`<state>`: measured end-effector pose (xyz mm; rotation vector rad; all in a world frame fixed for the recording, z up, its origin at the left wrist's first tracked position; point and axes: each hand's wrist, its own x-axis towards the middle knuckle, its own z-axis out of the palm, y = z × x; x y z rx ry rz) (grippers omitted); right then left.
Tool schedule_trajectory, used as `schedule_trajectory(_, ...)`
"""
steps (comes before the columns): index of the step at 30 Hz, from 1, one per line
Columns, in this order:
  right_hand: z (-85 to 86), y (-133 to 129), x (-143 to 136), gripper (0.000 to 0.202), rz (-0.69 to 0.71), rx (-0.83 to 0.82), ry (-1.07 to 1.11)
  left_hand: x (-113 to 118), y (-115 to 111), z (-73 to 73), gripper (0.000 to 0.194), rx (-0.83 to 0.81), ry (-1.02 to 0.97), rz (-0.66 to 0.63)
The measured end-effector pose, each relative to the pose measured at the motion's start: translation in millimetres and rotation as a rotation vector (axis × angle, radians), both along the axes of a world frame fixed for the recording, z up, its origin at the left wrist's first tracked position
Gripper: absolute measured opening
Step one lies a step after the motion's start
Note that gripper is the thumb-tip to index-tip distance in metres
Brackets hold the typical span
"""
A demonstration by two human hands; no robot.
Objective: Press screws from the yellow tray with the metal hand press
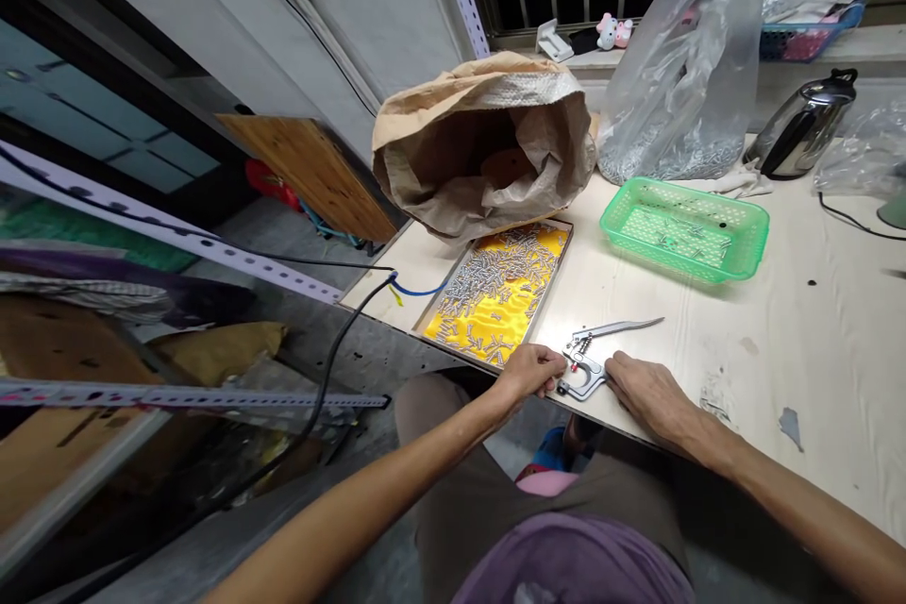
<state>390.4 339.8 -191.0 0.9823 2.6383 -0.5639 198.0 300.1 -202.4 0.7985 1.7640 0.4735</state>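
Silver snap-fastener pliers (587,387) with a C-shaped jaw, a spring and a small red part lie at the table's front edge. Their upper handle points right, spread apart from the lower part. My right hand (647,394) is closed around the lower handle, which its fingers mostly hide. At the jaw's left side, my left hand (529,370) pinches its fingertips together; whatever sits in them is too small or hidden to make out. Just beyond that hand, a shallow tray (544,300) lined in yellow holds many small silver screw-like pieces (488,276).
A large open brown paper sack (488,198) stands behind the tray. Right of it are a green plastic basket (679,266) with a few metal pieces, a clear bag (679,75) of metal pieces and a steel kettle (803,127). A black cable (332,344) crosses the table's left edge.
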Motion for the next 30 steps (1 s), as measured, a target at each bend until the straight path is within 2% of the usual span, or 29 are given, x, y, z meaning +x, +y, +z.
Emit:
schedule_trajectory(4,-4.1,-0.6,1.7,0.019,0.018,0.000,0.012,6.1,-2.2,0.5,0.014,-0.022,-0.047,0.069)
schedule_trajectory(8,-5.6,-1.0,1.8,0.020,0.026,0.013,0.012,8.8,-2.7,2.8,0.017,-0.068,-0.022,0.080)
schedule_trajectory(13,-8.0,-0.7,3.4,0.019,0.037,0.008,0.047,8.9,-1.0,4.0,0.013,-0.102,0.040,0.031)
schedule_trajectory(18,-10.8,-0.5,4.5,0.018,0.062,0.034,0.075,3.9,2.5,-0.1,0.010,-0.226,-0.012,-0.037)
schedule_trajectory(25,-12.7,10.3,6.2,0.017,0.099,0.149,0.077,-2.1,4.8,-7.2,0.019,-0.279,-0.045,-0.094)
schedule_trajectory(26,-14.1,14.4,7.4,0.026,0.090,0.191,0.097,-2.7,4.8,-7.7,0.019,-0.285,-0.045,-0.098)
schedule_trajectory(30,-20.3,32.7,10.3,0.092,0.058,0.282,0.105,-3.8,4.3,-8.3,0.021,-0.290,-0.054,-0.103)
